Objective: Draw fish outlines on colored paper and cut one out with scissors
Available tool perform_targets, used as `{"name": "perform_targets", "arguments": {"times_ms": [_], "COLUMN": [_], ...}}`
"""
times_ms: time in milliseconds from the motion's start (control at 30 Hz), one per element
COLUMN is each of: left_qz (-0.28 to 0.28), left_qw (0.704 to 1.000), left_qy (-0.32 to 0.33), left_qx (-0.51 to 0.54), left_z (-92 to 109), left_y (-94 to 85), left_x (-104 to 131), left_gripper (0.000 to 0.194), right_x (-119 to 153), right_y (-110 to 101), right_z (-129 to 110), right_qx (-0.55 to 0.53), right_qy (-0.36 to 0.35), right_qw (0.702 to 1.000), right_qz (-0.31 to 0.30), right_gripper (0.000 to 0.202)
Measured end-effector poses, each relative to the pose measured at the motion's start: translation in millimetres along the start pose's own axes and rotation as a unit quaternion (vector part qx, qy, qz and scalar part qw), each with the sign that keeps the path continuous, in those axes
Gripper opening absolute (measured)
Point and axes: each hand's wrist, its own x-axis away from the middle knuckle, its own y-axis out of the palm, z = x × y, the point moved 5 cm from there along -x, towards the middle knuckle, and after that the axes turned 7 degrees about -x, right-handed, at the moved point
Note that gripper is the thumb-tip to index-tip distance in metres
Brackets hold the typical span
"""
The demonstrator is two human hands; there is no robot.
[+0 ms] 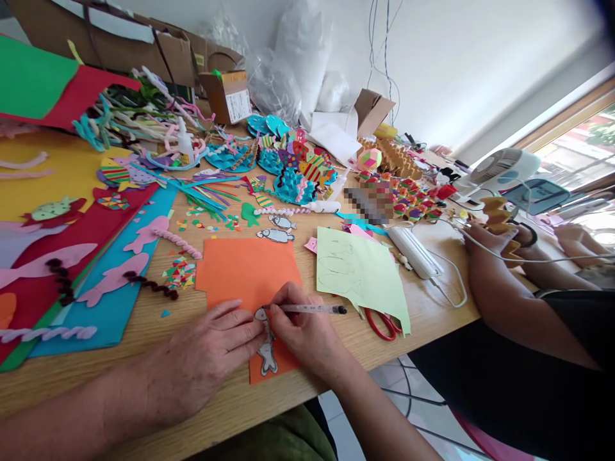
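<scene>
An orange sheet of paper (245, 269) lies in front of me with a notch cut from its left side. On its lower part is a small grey-and-white paper fish (268, 360), tail toward me. My left hand (211, 352) rests flat, fingers stretched out, its fingertips touching the fish's left edge. Pinched in my right hand (307, 326) is a pen (312, 309) with a clear barrel and black end, its tip at the fish's head. The right fingers hide part of the fish. Two similar paper fish (276, 235) lie just beyond the orange sheet.
To the right, a pale green sheet (350, 269) with pencilled fish outlines partly covers red-handled scissors (381, 325). Coloured sheets with pink fish (115, 280) lie at left. Craft pieces crowd the back. A white power strip (416, 251) and another person's hands (490, 237) are at right.
</scene>
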Motion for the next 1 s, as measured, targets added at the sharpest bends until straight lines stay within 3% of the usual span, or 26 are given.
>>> {"name": "perform_targets", "arguments": {"times_ms": [433,667,1000], "left_qz": [-0.004,-0.017,0.003], "left_qw": [0.999,0.999,0.996], "left_qy": [-0.038,-0.04,-0.074], "left_qx": [0.031,0.004,-0.044], "left_z": [-0.7,1.0,-0.3], "left_y": [0.9,5.5,0.4], "left_x": [1.7,5.0,1.9], "left_gripper": [0.045,0.041,0.035], "right_x": [-0.4,-0.2,-3.7], "right_y": [8.2,-2.9,-2.2], "right_z": [-6.5,-2.5,-0.7], "right_qx": [-0.034,-0.036,0.002], "right_qy": [0.011,0.014,0.005], "right_qw": [0.998,0.999,1.0], "right_qz": [-0.048,0.018,0.016], "right_gripper": [0.009,0.008,0.008]}}
